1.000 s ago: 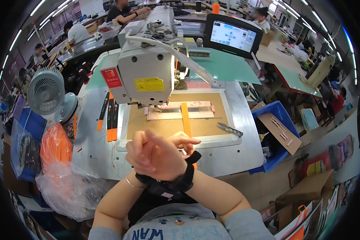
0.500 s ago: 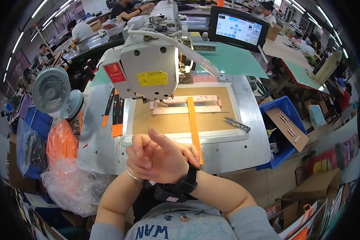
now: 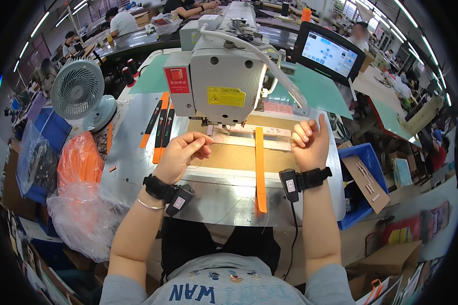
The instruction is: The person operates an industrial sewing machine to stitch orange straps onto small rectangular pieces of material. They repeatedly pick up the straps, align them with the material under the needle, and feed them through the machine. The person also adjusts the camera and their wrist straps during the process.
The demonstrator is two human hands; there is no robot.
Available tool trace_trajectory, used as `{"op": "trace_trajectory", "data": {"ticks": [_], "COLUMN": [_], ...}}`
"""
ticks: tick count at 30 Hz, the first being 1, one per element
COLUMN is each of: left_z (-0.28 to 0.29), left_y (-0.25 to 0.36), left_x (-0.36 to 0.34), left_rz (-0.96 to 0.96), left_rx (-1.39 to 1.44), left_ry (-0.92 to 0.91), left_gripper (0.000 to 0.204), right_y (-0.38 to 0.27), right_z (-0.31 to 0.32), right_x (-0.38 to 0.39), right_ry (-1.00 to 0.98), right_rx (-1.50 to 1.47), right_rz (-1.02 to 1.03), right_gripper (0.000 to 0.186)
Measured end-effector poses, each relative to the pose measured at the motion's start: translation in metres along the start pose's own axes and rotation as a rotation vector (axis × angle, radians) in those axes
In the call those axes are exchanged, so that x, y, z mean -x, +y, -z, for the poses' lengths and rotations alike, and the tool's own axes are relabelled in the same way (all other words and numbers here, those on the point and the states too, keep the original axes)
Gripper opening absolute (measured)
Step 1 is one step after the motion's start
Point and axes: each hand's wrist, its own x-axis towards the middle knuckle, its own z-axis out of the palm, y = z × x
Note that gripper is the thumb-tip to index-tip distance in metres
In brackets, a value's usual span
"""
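My left hand (image 3: 185, 153) has thumb and forefinger pinched left of the pattern frame on the machine bed; a fine thread shows near the fingertips, though what they hold is unclear. An orange strap (image 3: 260, 178) lies lengthwise across the pale template (image 3: 277, 130) on the tan board (image 3: 235, 158), hanging toward the front edge. Right of it, my right hand (image 3: 310, 145) has curled fingers, palm turned up; their contents are hidden. The sewing machine head (image 3: 220, 82) overhangs the template. Black-and-orange straps (image 3: 164, 134) lie to the left. Both wrists wear black straps with small devices.
A fan (image 3: 77, 89) and bagged orange material (image 3: 79, 165) are at left. A screen (image 3: 326, 52) stands behind right. A blue bin (image 3: 352, 216) with cardboard (image 3: 364, 180) sits beside the bed. Co-workers (image 3: 122, 21) are at tables behind.
My hands, earlier crossed at the wrists, have separated: the left moved left and up, the right up and to the right, where the snips seen earlier are now hidden. The whole view has shifted.
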Motion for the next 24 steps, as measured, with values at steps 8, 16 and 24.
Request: {"op": "trace_trajectory", "data": {"ticks": [8,16,24], "left_z": [-0.008,0.017,0.023], "left_y": [-0.029,-0.041,-0.047], "left_x": [-0.013,-0.02,-0.024], "left_rz": [0.118,0.004,-0.184], "left_rx": [0.095,0.057,-0.477], "left_ry": [-0.074,0.299,0.449], "left_gripper": [0.022,0.02,0.019], "right_y": [0.004,0.018,0.017], "right_z": [0.067,0.054,0.06], "right_x": [-0.024,-0.021,-0.023], "right_ry": [0.382,0.369,0.264], "right_rx": [0.246,0.999,1.389], "right_rz": [0.141,0.3,0.355], "right_gripper": [0.03,0.031,0.031]}}
